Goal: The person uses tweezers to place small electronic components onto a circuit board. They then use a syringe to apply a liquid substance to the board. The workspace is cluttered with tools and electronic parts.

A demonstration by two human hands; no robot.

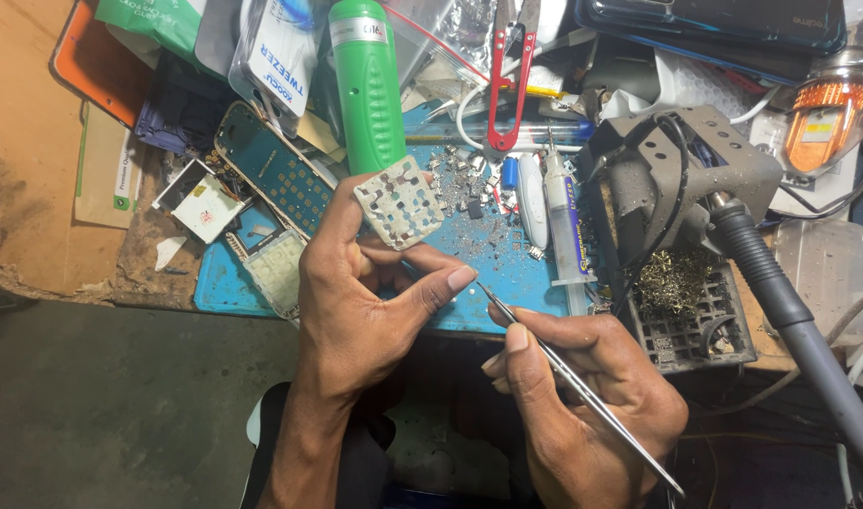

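Observation:
My left hand [356,292] holds up a small white keypad membrane [399,202] with dark square holes, pinched between thumb and fingers above a blue work mat [507,273]. My right hand [582,396] grips thin metal tweezers [563,368], whose tip points up and left, close to my left thumb. The tweezers' tip holds nothing that I can see.
A phone circuit board [276,170], a white keypad frame [276,269], a green cylinder [367,85], red snips [505,75], a syringe [565,221] and small metal parts lie on the mat. A soldering iron [789,311] rests in its grey stand [695,160] at right.

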